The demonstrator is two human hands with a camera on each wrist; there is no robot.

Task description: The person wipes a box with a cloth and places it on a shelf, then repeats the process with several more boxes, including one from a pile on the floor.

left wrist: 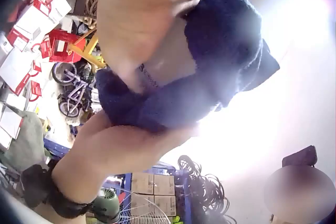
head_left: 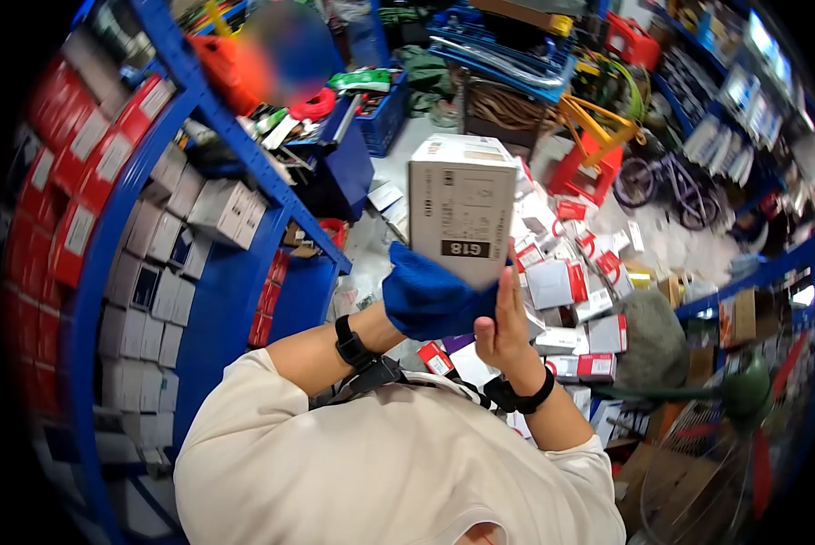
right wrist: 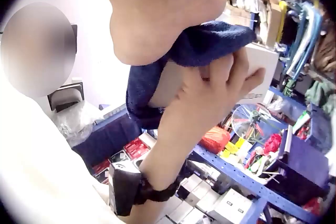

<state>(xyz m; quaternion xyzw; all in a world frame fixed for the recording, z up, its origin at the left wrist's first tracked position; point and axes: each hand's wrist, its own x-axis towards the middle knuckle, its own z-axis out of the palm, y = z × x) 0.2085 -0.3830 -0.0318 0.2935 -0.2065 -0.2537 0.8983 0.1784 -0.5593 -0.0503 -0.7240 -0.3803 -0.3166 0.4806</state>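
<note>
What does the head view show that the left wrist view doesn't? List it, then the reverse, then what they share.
Only the head view: the readable G18 print on the carton, and the stacked red boxes at its far left.

Only the left wrist view: looped black cables or hoses near the bottom, and a broad, glaring pale surface.

Both: the carton, the blue cloth against it, the right hand, the purple bicycle and the green-bodied fan.
</note>
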